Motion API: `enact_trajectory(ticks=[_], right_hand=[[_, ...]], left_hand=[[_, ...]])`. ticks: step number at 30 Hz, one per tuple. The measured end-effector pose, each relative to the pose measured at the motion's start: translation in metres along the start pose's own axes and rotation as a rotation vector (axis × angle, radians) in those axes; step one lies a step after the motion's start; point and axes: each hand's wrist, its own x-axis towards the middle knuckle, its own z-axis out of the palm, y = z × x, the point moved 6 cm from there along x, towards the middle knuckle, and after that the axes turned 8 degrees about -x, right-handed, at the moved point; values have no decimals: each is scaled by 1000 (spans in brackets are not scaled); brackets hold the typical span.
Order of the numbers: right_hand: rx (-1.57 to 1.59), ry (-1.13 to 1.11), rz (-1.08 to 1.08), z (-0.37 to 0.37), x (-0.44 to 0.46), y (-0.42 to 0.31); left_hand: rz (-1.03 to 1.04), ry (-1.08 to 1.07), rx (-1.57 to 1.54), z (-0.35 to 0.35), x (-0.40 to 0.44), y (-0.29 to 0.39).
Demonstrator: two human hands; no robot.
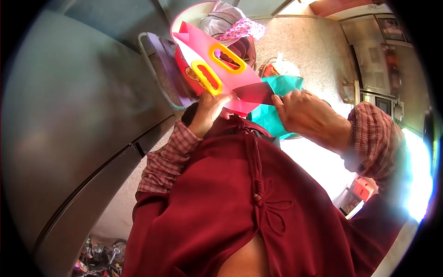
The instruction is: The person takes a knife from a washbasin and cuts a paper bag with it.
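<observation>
A pink bag [210, 51] with two yellow oval handles [229, 59] lies across the upper middle of the view. My left hand [208, 112] pinches its lower edge, just below the nearer yellow handle. My right hand [310, 113] is closed at the right, its thumb and fingers gripping the end of a dark red, flat, pointed piece [254, 93]. That piece reaches left over the pink bag's lower part, towards my left hand. A teal bag [270, 119] hangs below and behind my right hand's fingers.
Behind the pink bag stands a round tub [179, 21] with a white plastic bag and pink patterned cloth. A purple folded item [170, 69] leans left of it, beside a large grey panel [83, 106]. An orange-red object [362, 188] is at the lower right.
</observation>
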Motion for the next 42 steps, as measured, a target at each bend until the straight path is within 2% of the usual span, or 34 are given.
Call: enact_trajectory(ticks=[5, 7, 10, 13, 19, 22, 25, 28, 32, 35, 38, 42], right_hand=[[16, -39, 39, -3, 4, -6], [9, -4, 82, -7, -1, -5], [-61, 166, 126, -15, -5, -6], [-1, 6, 115, -4, 4, -12], [-117, 95, 148, -1, 12, -13], [-76, 124, 194, -3, 1, -6], [-161, 99, 111, -5, 15, -11], [-116, 92, 36, 10, 36, -20], [-29, 87, 134, 5, 20, -7], [-88, 187, 72, -7, 22, -6], [11, 490, 32, 23, 37, -17], [82, 242, 116, 6, 31, -2]], left_hand=[[-13, -11, -27, 0, 5, -5], [-20, -4, -47, 3, 3, 0], [-60, -26, -45, 5, 0, 1], [-88, -90, -5, 1, 6, -6], [-70, -100, 31, 5, 0, -1], [-97, -94, 8, 6, -2, 3], [-75, -91, -18, 3, 4, -6], [-80, -57, -21, 2, 3, -8], [-108, -32, -6, -2, 1, -5], [-82, -3, 4, -2, 1, -8], [-74, 11, -10, -2, -1, -6], [-54, 37, -13, -7, -1, -6]])
